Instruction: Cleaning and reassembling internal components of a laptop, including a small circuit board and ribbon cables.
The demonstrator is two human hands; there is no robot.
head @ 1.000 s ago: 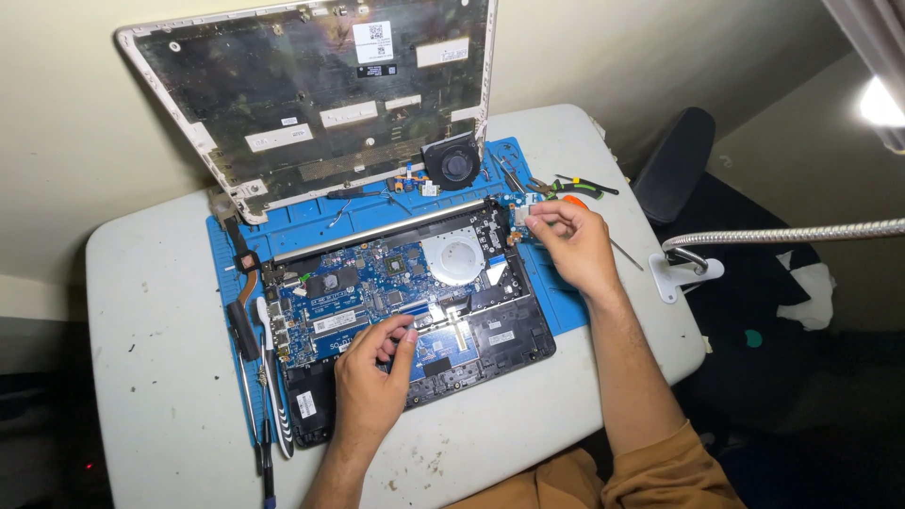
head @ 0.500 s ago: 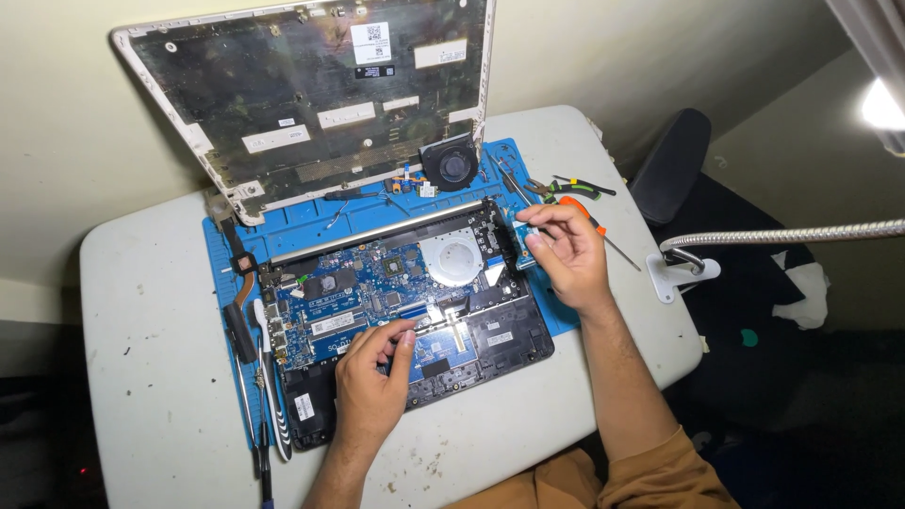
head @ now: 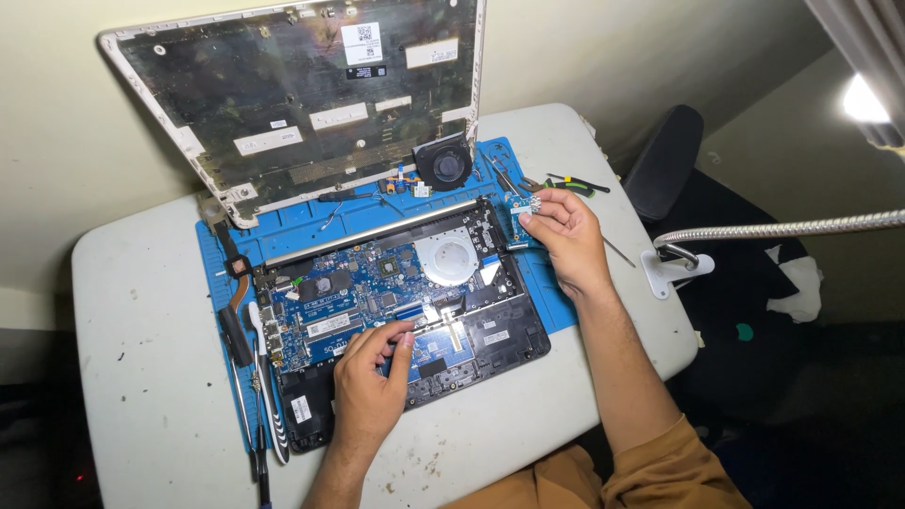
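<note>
1. Right hand has drawn back from over the round silver fan housing to the laptop's right rear edge; its grip is clamped on a small blue circuit board, pinched between thumb and fingertips
2. That board now sits lifted at the edge of the opened black laptop base, above the blue rubber work mat; judged freed from its seat
3. Left hand is unchanged, fingertips together and pressing on the lower blue board area near a flat ribbon cable; it clamps nothing visible
4. Detached white laptop lid leans behind; a black round fan and green-handled pliers lie on the white table
</note>
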